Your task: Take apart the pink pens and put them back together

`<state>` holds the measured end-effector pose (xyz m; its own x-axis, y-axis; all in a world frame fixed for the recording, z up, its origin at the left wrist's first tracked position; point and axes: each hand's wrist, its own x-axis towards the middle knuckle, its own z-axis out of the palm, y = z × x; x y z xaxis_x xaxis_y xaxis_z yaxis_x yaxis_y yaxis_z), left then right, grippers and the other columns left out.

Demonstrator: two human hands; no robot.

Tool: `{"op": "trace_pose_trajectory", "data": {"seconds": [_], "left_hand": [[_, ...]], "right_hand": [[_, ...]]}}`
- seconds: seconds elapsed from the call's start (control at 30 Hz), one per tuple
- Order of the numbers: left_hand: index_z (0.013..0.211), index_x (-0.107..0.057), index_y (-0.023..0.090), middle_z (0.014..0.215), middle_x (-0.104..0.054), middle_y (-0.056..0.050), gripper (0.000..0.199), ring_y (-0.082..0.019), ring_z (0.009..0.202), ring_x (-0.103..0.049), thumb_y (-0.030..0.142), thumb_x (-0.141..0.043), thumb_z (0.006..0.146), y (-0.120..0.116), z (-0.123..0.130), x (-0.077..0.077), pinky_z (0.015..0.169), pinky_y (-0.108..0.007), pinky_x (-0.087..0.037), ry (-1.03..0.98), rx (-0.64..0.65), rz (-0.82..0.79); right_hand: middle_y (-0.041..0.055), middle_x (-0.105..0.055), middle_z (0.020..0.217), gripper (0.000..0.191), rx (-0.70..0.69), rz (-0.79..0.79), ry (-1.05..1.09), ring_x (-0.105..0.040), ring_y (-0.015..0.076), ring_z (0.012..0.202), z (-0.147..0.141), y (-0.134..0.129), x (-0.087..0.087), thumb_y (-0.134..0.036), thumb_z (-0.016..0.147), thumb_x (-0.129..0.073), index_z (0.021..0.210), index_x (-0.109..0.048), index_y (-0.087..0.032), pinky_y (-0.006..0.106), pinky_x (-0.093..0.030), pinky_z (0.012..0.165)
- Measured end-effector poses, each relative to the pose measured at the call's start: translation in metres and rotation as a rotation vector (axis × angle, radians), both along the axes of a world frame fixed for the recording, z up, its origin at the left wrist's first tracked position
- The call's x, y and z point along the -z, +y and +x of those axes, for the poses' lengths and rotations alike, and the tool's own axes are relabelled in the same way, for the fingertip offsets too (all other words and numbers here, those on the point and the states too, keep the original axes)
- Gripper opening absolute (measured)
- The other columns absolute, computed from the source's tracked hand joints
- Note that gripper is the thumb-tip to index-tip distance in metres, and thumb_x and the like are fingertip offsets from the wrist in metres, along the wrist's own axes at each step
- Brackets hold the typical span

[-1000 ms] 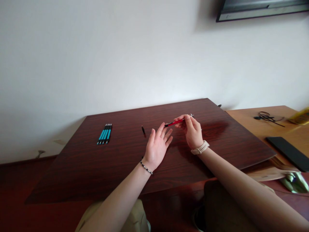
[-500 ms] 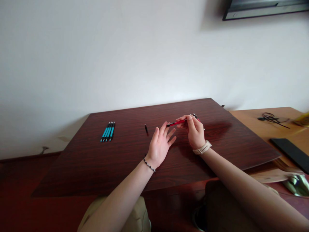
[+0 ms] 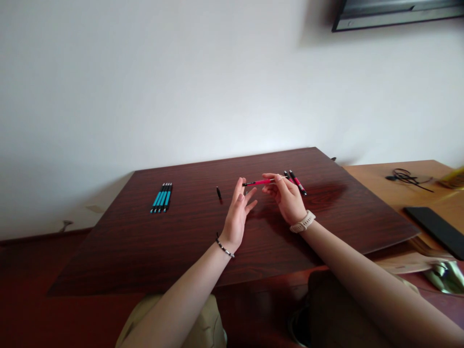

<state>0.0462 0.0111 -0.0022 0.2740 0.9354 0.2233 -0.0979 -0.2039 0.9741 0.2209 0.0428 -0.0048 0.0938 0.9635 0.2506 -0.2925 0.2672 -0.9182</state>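
Observation:
My right hand [image 3: 288,199], its fingers closed, pinches a pink and black pen [image 3: 259,182] held nearly level above the table. A thin pale piece sticks out of the pen's right end. My left hand [image 3: 237,212] is open with its fingers spread, and the pen's black end meets or nearly meets its fingertips. On the table behind my right hand lie two pink and black pens [image 3: 297,182], partly covered by that hand. A small black pen part [image 3: 219,193] lies left of my left hand. Several blue and black pens [image 3: 162,197] lie side by side farther left.
The dark wooden table [image 3: 188,251] stands against a white wall [image 3: 203,87]. To the right is a lighter wooden table [image 3: 377,188] with a black cable [image 3: 408,178] and a flat black object [image 3: 435,229]. A dark screen [image 3: 398,17] hangs at upper right.
The pen has shifted slightly left and turned more level in my right hand. My left hand has moved a little left and turned side-on. The two pink pens behind show more fully.

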Motion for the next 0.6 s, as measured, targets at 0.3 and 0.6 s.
{"op": "trace_pose_trajectory", "data": {"seconds": [0.3,0.6], "left_hand": [[0.174,-0.012,0.04,0.184,-0.007,-0.003,0.069,-0.031,0.161,-0.036,0.055,-0.037,0.112,-0.006,-0.006,-0.006,0.126,-0.046,-0.043,0.179,-0.058,0.211],[0.172,-0.02,0.044,0.183,-0.011,-0.002,0.066,-0.033,0.164,-0.031,0.053,-0.044,0.111,-0.006,-0.01,-0.009,0.121,-0.048,-0.049,0.254,-0.05,0.267]], "right_hand": [[0.0019,-0.078,0.095,0.022,-0.275,-0.293,0.427,-0.075,0.0112,0.084,-0.007,0.004,0.015,-0.037,0.106,-0.063,0.115,-0.077,-0.022,0.019,-0.065,0.082],[0.0017,-0.078,0.091,0.018,-0.284,-0.319,0.516,-0.076,0.0109,0.081,-0.01,0.005,0.023,-0.031,0.107,-0.063,0.111,-0.077,-0.022,0.017,-0.066,0.081]]}}
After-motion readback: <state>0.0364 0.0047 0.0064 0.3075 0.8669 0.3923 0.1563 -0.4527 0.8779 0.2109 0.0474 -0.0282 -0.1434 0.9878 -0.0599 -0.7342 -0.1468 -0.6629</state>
